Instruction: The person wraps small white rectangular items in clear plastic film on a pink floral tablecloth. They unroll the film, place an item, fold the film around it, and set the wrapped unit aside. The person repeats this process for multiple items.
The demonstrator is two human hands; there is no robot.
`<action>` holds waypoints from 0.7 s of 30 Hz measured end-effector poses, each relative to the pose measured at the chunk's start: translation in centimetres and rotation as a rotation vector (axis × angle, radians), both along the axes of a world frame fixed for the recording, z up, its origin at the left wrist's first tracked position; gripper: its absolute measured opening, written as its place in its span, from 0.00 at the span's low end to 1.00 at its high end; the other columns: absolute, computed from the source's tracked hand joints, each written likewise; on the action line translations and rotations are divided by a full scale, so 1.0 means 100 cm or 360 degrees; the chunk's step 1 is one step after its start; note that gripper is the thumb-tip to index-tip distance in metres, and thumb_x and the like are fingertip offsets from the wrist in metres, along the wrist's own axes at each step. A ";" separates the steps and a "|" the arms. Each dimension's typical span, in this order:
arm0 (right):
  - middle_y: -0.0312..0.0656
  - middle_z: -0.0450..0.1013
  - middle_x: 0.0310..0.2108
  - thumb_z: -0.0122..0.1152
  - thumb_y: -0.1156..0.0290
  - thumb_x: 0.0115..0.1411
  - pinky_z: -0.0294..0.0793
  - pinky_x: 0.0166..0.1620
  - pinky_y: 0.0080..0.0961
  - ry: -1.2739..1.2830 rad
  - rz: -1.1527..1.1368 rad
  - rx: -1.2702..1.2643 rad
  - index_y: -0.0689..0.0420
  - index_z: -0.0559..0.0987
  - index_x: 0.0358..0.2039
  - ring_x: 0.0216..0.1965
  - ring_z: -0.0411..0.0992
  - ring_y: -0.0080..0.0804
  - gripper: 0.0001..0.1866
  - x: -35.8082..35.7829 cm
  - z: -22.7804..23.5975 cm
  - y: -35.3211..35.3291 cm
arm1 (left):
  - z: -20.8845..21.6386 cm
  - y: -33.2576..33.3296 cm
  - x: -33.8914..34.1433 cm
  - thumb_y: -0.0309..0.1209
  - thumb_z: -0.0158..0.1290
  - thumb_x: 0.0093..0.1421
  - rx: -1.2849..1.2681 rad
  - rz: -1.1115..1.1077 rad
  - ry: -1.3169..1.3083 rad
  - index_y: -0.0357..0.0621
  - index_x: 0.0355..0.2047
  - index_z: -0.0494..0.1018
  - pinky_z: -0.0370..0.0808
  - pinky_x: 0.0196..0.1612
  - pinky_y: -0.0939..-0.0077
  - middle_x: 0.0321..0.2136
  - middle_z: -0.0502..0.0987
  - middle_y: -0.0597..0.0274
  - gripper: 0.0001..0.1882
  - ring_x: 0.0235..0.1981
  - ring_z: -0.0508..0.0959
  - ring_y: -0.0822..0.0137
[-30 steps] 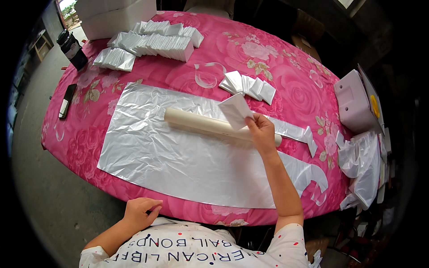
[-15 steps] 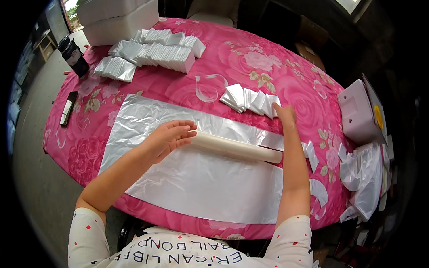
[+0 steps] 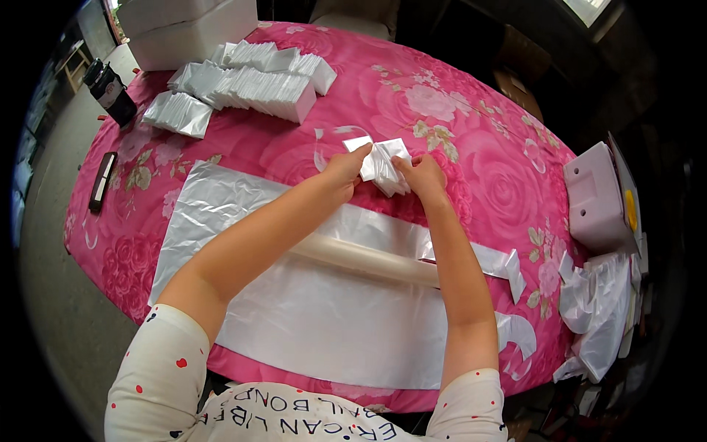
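The fingers of the left hand (image 3: pixel 341 168) are pinched shut on the left side of a small bundle of folded white plastic bags (image 3: pixel 383 163). The fingers of the right hand (image 3: pixel 421 174) are closed on the right side of the same bundle. Both hands hold it together, just above the pink flowered tablecloth (image 3: pixel 471 132), past the far edge of the big sheet. The bundle sits between the two hands and fans out a little at the top.

Closer to the person lies a big clear plastic sheet (image 3: pixel 324 324), spread flat on the cloth. A long pale roll (image 3: pixel 368 258) lies across the sheet, under both forearms. Thin strips of cut plastic (image 3: pixel 508 267) lie at the right end of the roll.

Far back on the left is a row of neat stacks of folded white bags (image 3: pixel 258 81). One more flat pile (image 3: pixel 177 114) lies just in front of them. A white box (image 3: pixel 184 29) stands behind the stacks. A dark bottle (image 3: pixel 110 92) stands at the far left edge, and a black flat tool (image 3: pixel 101 180) lies near it on the cloth.

On the right edge stands a pale pink machine (image 3: pixel 600 202). A heap of loose clear plastic (image 3: pixel 600 309) hangs just below it.
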State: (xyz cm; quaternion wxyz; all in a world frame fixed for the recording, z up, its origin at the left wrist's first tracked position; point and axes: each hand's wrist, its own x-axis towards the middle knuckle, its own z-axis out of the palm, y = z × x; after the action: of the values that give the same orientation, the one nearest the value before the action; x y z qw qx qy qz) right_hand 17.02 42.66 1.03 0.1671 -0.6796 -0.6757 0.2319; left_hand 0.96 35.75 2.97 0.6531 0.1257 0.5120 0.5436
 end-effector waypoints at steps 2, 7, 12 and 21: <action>0.44 0.76 0.28 0.65 0.42 0.43 0.71 0.33 0.28 0.0142 0.0081 0.0012 0.62 0.76 0.34 0.28 0.75 0.34 0.33 -0.015 0.000 -0.008 | 0.004 0.000 0.004 0.35 0.55 0.57 0.0062 0.0059 -0.0098 0.37 0.42 0.70 0.71 0.47 0.70 0.37 0.74 0.60 0.17 0.41 0.75 0.65; 0.43 0.75 0.29 0.65 0.50 0.49 0.71 0.33 0.24 0.0529 0.0215 -0.0108 0.63 0.75 0.36 0.30 0.74 0.28 0.27 -0.028 -0.003 -0.016 | -0.002 -0.005 0.009 0.29 0.56 0.53 0.0151 0.0175 0.0299 0.31 0.44 0.67 0.73 0.40 0.72 0.40 0.74 0.53 0.20 0.39 0.76 0.64; 0.45 0.74 0.37 0.67 0.55 0.49 0.72 0.39 0.25 0.1219 0.0251 0.0118 0.64 0.69 0.45 0.37 0.73 0.31 0.31 -0.031 0.002 -0.037 | 0.005 -0.028 -0.002 0.29 0.54 0.55 0.0427 0.0140 0.0586 0.34 0.46 0.67 0.71 0.40 0.74 0.39 0.74 0.57 0.19 0.38 0.75 0.67; 0.43 0.67 0.44 0.64 0.77 0.50 0.69 0.47 0.26 0.1312 0.0835 0.0271 0.59 0.58 0.58 0.44 0.69 0.31 0.36 -0.022 0.066 -0.214 | 0.024 -0.177 -0.021 0.30 0.65 0.45 0.1416 -0.0155 0.1092 0.39 0.55 0.56 0.71 0.45 0.71 0.41 0.72 0.58 0.40 0.42 0.73 0.65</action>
State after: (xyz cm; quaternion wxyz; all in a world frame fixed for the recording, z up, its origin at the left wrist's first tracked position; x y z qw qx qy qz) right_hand 14.77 21.22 7.64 0.4114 -0.3222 -0.7181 0.4596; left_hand -1.16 18.06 5.36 0.3577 0.5820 0.4101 0.6043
